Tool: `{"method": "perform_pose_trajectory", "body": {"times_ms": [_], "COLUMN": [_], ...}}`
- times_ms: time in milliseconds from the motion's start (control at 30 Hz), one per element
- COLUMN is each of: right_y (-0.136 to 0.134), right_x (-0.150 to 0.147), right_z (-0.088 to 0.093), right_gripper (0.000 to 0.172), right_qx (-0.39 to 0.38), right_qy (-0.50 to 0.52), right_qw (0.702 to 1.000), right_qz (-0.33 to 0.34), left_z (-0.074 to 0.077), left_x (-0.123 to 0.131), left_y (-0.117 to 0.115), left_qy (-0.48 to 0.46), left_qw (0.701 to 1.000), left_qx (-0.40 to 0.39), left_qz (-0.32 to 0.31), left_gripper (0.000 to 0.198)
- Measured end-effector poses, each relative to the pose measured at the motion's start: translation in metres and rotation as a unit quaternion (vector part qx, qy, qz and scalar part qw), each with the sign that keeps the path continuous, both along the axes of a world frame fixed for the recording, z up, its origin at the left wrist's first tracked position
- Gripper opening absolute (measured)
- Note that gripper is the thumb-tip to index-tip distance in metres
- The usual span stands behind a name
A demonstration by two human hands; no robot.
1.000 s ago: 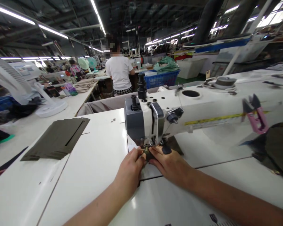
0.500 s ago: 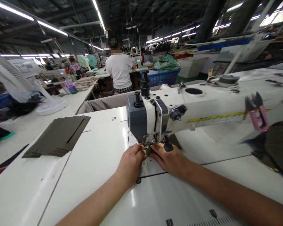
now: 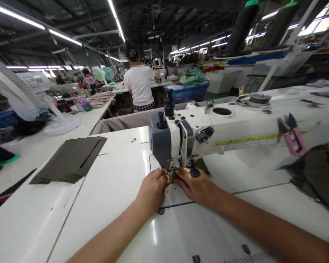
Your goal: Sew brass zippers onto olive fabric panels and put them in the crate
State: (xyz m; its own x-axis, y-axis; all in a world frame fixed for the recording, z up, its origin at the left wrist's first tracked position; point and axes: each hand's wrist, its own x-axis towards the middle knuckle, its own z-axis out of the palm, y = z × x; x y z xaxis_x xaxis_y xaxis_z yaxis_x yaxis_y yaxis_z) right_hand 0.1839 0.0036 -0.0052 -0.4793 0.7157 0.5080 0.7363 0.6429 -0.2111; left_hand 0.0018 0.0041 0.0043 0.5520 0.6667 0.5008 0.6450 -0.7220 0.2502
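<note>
A white and dark grey sewing machine (image 3: 161, 140) stands over the table in front of me. Beneath its presser foot lies a small olive-brown fabric piece (image 3: 204, 166), mostly covered by my fingers and the machine head. My left hand (image 3: 152, 187) pinches the fabric's near left side with curled fingers, close by the needle area. From the right, my right hand (image 3: 200, 187) grips the same piece, its thumb and fingers meeting at the foot. A glint of brassy metal shows between the hands; its kind is too small to tell.
Flat olive pieces with a slot lie stacked (image 3: 71, 159) at left. Pink-handled thread snips (image 3: 294, 140) and a yellow tape measure (image 3: 244, 141) are on the machine arm. Dark fabric (image 3: 318, 175) lies at right. A white fan (image 3: 62, 125) stands beyond; a person (image 3: 139, 86) works ahead.
The view has shifted slightly, so the surroundings sit a little differently. Both hands stay on the fabric at the presser foot, with hardly any visible movement.
</note>
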Motion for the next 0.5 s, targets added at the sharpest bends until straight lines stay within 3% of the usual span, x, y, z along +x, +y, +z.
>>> {"method": "perform_pose_trajectory", "body": {"times_ms": [300, 400, 467, 500], "right_y": [-0.001, 0.002, 0.002, 0.000], "right_x": [-0.005, 0.013, 0.032, 0.040], "right_z": [-0.003, 0.006, 0.014, 0.017], "right_gripper": [0.010, 0.021, 0.029, 0.025], "right_qx": [-0.003, -0.001, 0.018, 0.024], "right_qy": [0.016, -0.031, -0.081, -0.107], "right_qw": [1.000, 0.999, 0.994, 0.989], "right_qz": [-0.019, -0.019, -0.066, -0.097], "left_z": [-0.009, -0.003, 0.007, 0.012], "left_x": [-0.003, -0.005, 0.000, 0.004], "left_y": [0.004, 0.002, -0.008, -0.016], "left_qy": [-0.024, 0.000, 0.029, 0.044], "left_qw": [0.999, 0.999, 0.997, 0.996], "left_qx": [0.006, 0.017, 0.039, 0.051], "left_qz": [0.035, 0.045, 0.053, 0.050], "left_gripper": [0.011, 0.007, 0.005, 0.004]}}
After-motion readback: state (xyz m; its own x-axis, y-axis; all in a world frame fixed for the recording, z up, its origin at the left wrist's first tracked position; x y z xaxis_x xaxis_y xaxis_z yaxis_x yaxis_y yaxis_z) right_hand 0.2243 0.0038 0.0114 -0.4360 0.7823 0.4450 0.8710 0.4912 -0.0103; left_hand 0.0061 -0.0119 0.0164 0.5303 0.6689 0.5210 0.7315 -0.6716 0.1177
